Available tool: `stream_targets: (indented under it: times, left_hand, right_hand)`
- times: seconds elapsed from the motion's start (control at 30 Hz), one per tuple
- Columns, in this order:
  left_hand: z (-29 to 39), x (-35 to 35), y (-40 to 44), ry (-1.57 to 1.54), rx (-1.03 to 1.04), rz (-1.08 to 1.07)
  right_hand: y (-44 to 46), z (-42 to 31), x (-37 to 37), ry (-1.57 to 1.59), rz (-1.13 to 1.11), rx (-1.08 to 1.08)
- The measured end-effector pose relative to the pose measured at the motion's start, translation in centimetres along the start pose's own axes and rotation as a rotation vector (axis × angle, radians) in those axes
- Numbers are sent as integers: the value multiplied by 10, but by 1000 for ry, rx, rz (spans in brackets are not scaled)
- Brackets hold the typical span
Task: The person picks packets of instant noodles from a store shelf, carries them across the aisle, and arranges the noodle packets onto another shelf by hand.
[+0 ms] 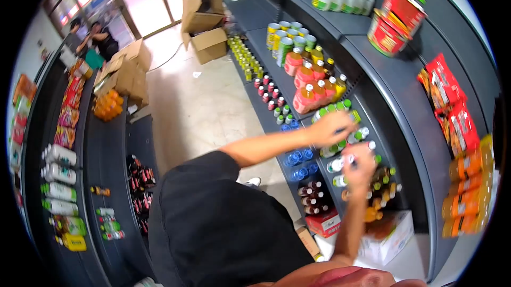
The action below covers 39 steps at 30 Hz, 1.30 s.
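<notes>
My left hand (332, 128) reaches over the lower shelf, its fingers curled and blurred, close to green-capped bottles (340, 106). Below it, my right hand (360, 163) is smeared by motion beside a white-labelled bottle (335, 165) and a pink-capped bottle (371, 145). What either hand grips, if anything, cannot be made out. The bottles around my hands stand in rows. Shrink-wrapped pink-labelled bottles (310, 98) stand just beyond my left hand. Dark-capped green bottles (382, 172) are right of my right hand.
Blue bottles (301, 157) and a red box (323, 224) are low on the shelf. Red buckets (391, 26) and orange drinks (462, 194) occupy upper shelves. Cardboard boxes (209, 45) stand on the floor. Two people (104, 41) are by the left shelf (106, 154).
</notes>
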<state>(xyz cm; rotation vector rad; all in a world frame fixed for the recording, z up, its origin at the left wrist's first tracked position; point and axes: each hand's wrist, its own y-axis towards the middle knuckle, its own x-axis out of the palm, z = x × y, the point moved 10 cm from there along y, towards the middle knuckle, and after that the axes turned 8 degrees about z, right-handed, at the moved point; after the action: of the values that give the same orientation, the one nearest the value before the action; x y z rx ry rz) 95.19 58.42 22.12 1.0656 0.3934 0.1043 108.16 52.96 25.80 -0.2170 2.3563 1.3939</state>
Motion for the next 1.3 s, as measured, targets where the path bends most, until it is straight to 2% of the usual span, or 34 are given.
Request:
stream_targets:
  times: [0.07,0.1,0.13,0.17,0.2,0.23,0.3,0.37,0.43,0.47,0.53,0.57,0.6,0.63,0.67,0.73,0.87,0.93,1.03,1.07,1.13,1.2,1.3]
  left_hand:
    - [-60,9,-157,24,-354,-204]
    - [-110,14,-290,154,-501,-357]
    - [-169,19,-479,213,-829,-786]
    - [-171,-14,-645,314,-1096,-1312]
    - [-116,-88,-701,355,-1464,-1325]
    - [-62,-155,-739,602,-1376,-1072]
    - [17,-259,-782,625,-1696,-1210]
    - [69,-313,-815,571,-1868,-1339]
    - [92,-337,-832,519,-1864,-1446]
    - [95,-338,-836,491,-1788,-1518]
    - [81,-326,-833,480,-1515,-1622]
    - [60,-321,-828,561,-1433,-1537]
    - [30,-331,-807,772,-1476,-992]
    - [4,-323,-812,728,-1580,-877]
    - [-6,-328,-827,348,-2030,87]
    - [-49,-311,-803,483,-1994,49]
    - [-55,-365,-794,480,-1791,-18]
    - [-47,-403,-815,383,-1938,121]
    - [-15,-455,-846,520,-2068,483]
    - [-8,-462,-857,511,-2104,520]
    - [6,-463,-882,488,-2180,601]
    - [20,-447,-895,437,-2267,692]
    - [29,-413,-896,234,-2292,765]
  right_hand:
    - [-124,75,80,100,-48,462]
    - [-211,123,132,282,-80,879]
    - [-337,166,196,40,-331,763]
    - [-452,201,257,-189,-553,594]
    - [-468,130,281,-71,-1164,721]
    - [-468,107,295,78,-1224,727]
    - [-460,62,334,385,-1321,732]
    - [-448,28,362,676,-1415,736]
    - [-456,70,398,598,-1400,601]
    - [-454,92,411,561,-1389,533]
    - [-415,132,424,166,-1430,687]
    - [-411,158,442,142,-1375,658]
    - [-410,183,463,121,-1319,630]
    - [-391,186,479,165,-1268,650]
    - [-371,184,497,207,-1217,671]
    - [-353,190,537,190,-1177,720]
    - [-337,178,603,122,-1244,708]
    - [-344,177,629,152,-1177,913]
    - [-358,189,644,101,-1169,1150]
    - [-363,193,648,70,-1184,1214]
    - [-380,214,661,64,-1320,1190]
    - [-373,219,657,-87,-1463,1182]
    - [-359,230,660,-137,-1444,1244]
